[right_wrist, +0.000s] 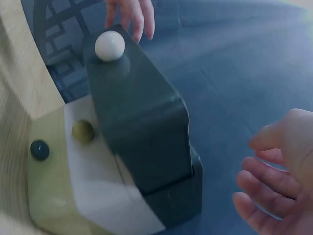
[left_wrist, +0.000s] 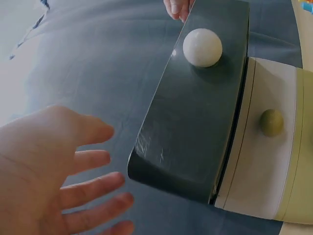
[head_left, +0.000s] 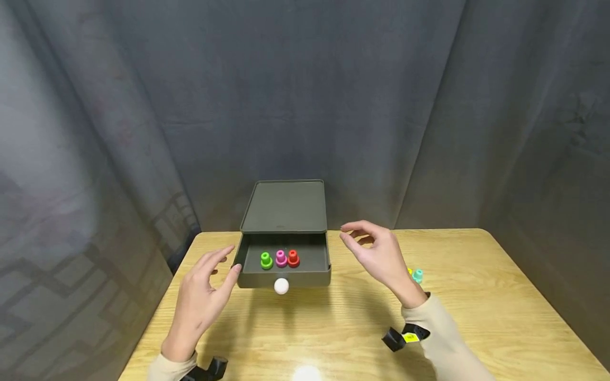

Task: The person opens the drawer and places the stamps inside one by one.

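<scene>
Left hand (head_left: 200,296) and right hand (head_left: 378,256) hover empty, fingers loosely parted, off opposite sides of the dark drawer (head_left: 307,280), open likely for reach: green peg (head_left: 266,261), pink peg (head_left: 281,259), red peg (head_left: 293,259) near its front edge

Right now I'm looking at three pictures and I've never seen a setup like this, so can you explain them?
There is no machine here, just a person's bare left hand and right hand. The wide picture is taken from the person's head, looking forward and down. The other two are taken from the wrists, each showing its own hand up close. A small chest of drawers stands on a wood-grain table. Its dark top drawer, with a white knob, is pulled open, and inside are a green piece, a pink piece and a red piece. Over to the right, a teal piece and a mostly hidden yellow piece lie on the table. Neither hand holds anything: one is on each side of the open drawer.
</scene>
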`<state>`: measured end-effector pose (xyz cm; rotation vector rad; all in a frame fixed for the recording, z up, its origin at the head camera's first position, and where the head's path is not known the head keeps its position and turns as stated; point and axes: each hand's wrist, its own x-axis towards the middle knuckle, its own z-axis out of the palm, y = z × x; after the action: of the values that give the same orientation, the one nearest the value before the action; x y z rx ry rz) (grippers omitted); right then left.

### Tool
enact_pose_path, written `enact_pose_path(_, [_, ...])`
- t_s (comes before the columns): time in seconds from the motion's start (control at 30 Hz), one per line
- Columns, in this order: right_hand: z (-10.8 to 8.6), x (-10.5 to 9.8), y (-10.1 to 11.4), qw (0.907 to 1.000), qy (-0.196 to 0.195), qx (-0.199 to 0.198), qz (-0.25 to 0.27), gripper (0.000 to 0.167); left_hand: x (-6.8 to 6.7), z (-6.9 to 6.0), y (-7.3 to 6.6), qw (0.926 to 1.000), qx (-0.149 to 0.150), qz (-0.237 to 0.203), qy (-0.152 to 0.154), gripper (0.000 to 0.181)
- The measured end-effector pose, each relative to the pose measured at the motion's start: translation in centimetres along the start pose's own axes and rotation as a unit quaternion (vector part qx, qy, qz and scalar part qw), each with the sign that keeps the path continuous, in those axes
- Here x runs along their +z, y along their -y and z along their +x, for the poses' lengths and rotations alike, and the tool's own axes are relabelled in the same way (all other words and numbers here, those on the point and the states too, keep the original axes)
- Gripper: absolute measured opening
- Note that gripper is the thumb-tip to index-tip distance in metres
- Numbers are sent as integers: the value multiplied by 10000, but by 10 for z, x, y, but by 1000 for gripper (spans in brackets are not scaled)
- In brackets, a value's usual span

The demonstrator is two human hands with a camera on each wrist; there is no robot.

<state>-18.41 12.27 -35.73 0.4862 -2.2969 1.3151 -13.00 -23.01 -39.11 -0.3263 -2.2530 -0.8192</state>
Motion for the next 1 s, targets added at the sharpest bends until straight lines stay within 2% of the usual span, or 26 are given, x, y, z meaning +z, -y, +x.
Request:
enact_pose_path(0.1, [-10, -9, -12, 9993, -342, 123, 20, 12, 1, -2, -6, 9992, 316, -65, -241, 42])
enact_pose_path(0.27, [-26, -20, -28, 9965, -740, 395, 58, 15, 2, -4, -18, 9935, 1005, -314, -425, 37])
enact_pose_path(0.37, [-34, -25, -37, 9946, -828, 621, 41, 18, 4, -9, -24, 9870, 1470, -494, -432, 34])
enact_pose_path(0.43, [-40, -28, -44, 9934, -865, 760, -13, 19, 6, -13, -26, 9832, 1682, -633, -325, 37])
enact_pose_path(0.63, [-58, -37, -64, 9884, -921, 1183, -240, 21, 20, -25, -27, 9781, 1916, -804, 121, 32])
enact_pose_path(0.83, [-75, -44, -85, 9810, -840, 1702, -411, 22, 35, -31, -27, 9765, 2019, -730, 199, 34])
enact_pose_path(1.0, [-90, -51, -103, 9765, -783, 1939, -513, 20, 43, -34, -26, 9770, 1995, -726, 198, 32])
